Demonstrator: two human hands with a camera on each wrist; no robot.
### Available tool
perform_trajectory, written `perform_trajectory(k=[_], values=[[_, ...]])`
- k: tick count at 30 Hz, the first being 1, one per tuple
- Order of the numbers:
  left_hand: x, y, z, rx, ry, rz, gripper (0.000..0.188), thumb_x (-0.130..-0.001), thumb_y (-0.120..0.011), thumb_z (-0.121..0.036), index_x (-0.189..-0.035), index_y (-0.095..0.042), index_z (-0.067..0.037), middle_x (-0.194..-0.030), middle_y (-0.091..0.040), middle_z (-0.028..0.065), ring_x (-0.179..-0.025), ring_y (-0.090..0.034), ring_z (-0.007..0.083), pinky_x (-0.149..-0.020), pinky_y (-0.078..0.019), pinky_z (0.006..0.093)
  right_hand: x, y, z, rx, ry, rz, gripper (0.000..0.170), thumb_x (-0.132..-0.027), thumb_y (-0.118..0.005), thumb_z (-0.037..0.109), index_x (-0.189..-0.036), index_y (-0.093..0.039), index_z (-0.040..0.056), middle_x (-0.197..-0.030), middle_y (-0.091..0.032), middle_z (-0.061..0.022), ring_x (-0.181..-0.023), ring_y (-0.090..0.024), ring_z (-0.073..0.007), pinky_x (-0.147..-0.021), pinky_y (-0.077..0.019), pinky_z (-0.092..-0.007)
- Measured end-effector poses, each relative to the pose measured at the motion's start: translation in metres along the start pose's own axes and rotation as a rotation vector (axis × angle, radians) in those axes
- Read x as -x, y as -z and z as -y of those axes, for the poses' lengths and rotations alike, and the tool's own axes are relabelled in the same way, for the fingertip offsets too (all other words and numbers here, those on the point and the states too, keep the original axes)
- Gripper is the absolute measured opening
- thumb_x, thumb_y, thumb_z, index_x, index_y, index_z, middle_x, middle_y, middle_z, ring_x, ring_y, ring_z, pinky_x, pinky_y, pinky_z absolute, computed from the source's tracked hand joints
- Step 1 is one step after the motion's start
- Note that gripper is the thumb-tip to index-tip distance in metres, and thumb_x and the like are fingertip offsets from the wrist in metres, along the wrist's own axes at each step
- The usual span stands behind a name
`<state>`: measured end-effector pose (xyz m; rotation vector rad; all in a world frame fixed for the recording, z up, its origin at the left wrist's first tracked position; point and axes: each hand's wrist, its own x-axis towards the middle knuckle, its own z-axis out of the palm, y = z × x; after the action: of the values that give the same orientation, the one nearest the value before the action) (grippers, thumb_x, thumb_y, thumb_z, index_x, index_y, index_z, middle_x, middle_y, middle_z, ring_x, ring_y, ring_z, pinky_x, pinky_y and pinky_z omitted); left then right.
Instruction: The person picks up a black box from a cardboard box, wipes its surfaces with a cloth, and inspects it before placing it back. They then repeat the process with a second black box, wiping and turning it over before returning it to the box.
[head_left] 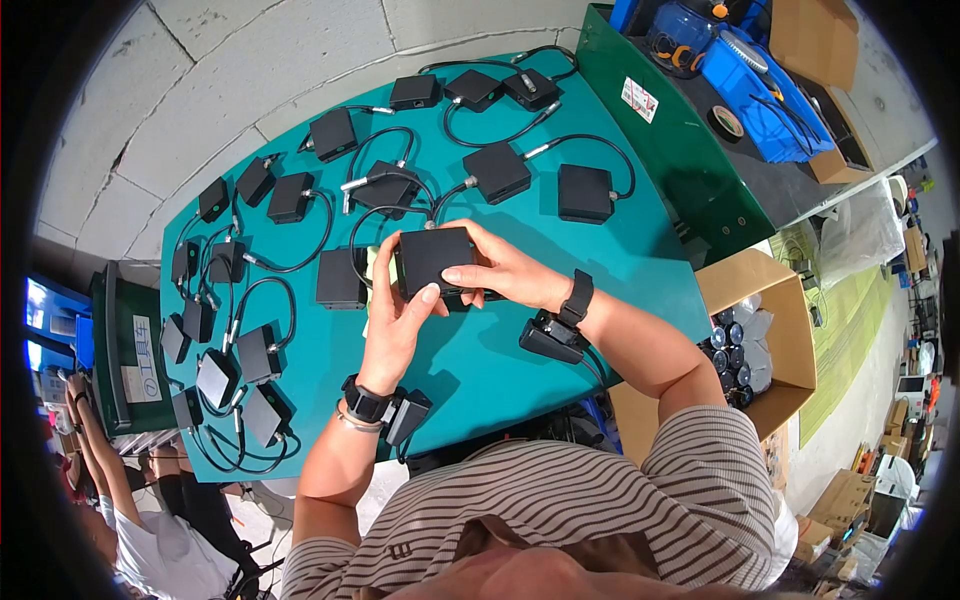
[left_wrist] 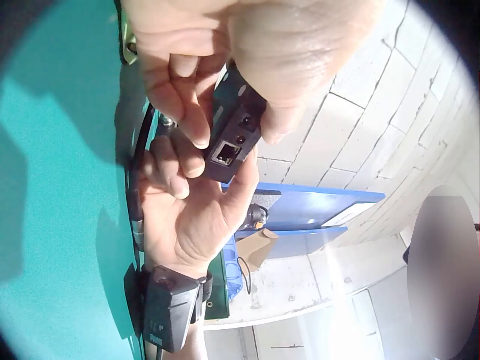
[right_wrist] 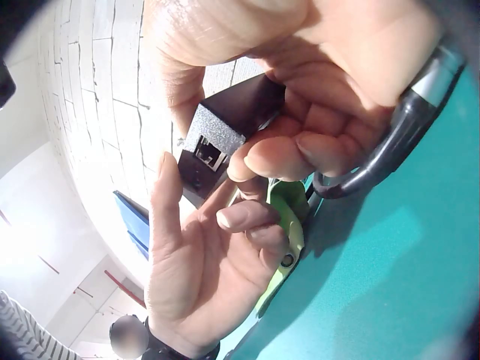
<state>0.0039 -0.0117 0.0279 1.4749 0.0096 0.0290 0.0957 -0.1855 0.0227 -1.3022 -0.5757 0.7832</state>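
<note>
Both hands hold a flat black electronic box [head_left: 434, 258] over the green table. My left hand [head_left: 393, 335] grips its left side, the thumb at the front edge. My right hand [head_left: 515, 277] grips the right side, with its thumb on the top face. An Ethernet port [left_wrist: 226, 154] and small round jacks [left_wrist: 241, 140] show on the box's near side in the left wrist view. From the right wrist view, the port [right_wrist: 208, 152] sits between the two hands. Behind the left fingers lies a light green object [right_wrist: 283, 225], partly hidden.
Several similar black boxes [head_left: 497, 171] with black cables [head_left: 610, 148] cover the green table [head_left: 620, 290]. A green metal cabinet [head_left: 660, 140] with a blue bin [head_left: 790, 130] stands at back right. A cardboard box [head_left: 790, 350] is at right; another person [head_left: 160, 550] is at lower left.
</note>
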Motion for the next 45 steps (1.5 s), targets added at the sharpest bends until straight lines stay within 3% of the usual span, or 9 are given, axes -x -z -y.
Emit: perform_trajectory(k=[21,23,32,37,45], values=[[-0.001,-0.001,0.002,0.041,-0.023,0.014,0.078,-0.087,-0.065,-0.012,-0.148,-0.016,-0.009,-0.12,-0.05,0.011,-0.085,-0.058,0.0141,-0.072,-0.0506,0.0267,-0.002,0.003,-0.009,-0.008,0.017,0.053,0.07,-0.088,-0.067,0.027,-0.141,-0.027,0.0034,-0.096,-0.055,-0.0079,-0.072,-0.058,-0.0109,-0.06,-0.0489,-0.0243],[-0.002,-0.001,0.003,0.043,-0.028,-0.008,0.081,-0.086,-0.069,-0.012,-0.146,-0.015,-0.011,-0.111,-0.054,0.0112,-0.081,-0.058,0.0145,-0.067,-0.0496,0.0269,-0.002,0.003,-0.009,0.004,0.028,0.065,0.071,-0.088,-0.067,0.027,-0.141,-0.026,0.0035,-0.097,-0.055,-0.008,-0.073,-0.057,-0.0112,-0.06,-0.049,-0.0248],[-0.001,-0.001,0.0,0.026,0.004,0.0,0.079,-0.088,-0.066,-0.013,-0.147,-0.013,-0.011,-0.106,-0.058,0.0104,-0.079,-0.058,0.0139,-0.069,-0.0493,0.0273,0.0,0.0,-0.001,-0.037,-0.012,0.05,0.067,-0.089,-0.065,0.025,-0.14,-0.027,0.0036,-0.098,-0.055,-0.0082,-0.073,-0.058,-0.0113,-0.06,-0.0488,-0.0246],[-0.002,0.0,0.0,0.02,0.003,0.012,0.08,-0.088,-0.066,-0.013,-0.147,-0.012,-0.011,-0.108,-0.057,0.0111,-0.079,-0.058,0.014,-0.07,-0.0496,0.0275,0.0,0.003,-0.003,-0.019,-0.022,0.062,0.067,-0.09,-0.064,0.025,-0.142,-0.026,0.0059,-0.105,-0.052,-0.0089,-0.076,-0.058,-0.011,-0.063,-0.0503,-0.0244],[-0.002,-0.002,0.003,0.018,-0.024,0.001,0.085,-0.085,-0.068,-0.006,-0.148,-0.013,-0.015,-0.114,-0.055,0.0113,-0.084,-0.059,0.0136,-0.07,-0.0524,0.0281,-0.001,0.003,-0.005,-0.02,-0.008,0.09,0.068,-0.09,-0.064,0.024,-0.143,-0.025,0.0059,-0.104,-0.052,-0.0089,-0.076,-0.058,-0.0117,-0.063,-0.0507,-0.0249]])
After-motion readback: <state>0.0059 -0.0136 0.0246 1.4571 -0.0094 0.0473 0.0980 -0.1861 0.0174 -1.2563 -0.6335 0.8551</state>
